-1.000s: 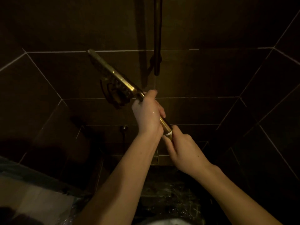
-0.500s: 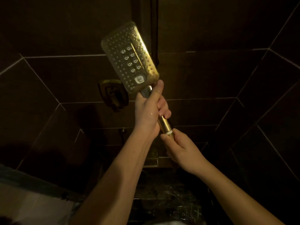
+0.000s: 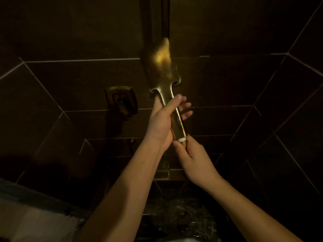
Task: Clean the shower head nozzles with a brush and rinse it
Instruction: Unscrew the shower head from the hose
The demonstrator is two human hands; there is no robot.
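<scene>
Item: shower head (image 3: 161, 65), gold, held up before the dark tiled wall (image 3: 70, 84), its back toward you, nozzles hidden.
Grip: your left hand (image 3: 162, 123) wraps the handle with some fingers lifted off; your right hand (image 3: 194, 159) pinches the handle's lower end.
Risk: the wet metal may slip through that loosened left grip and strike the wall or the tap (image 3: 122, 100).
</scene>
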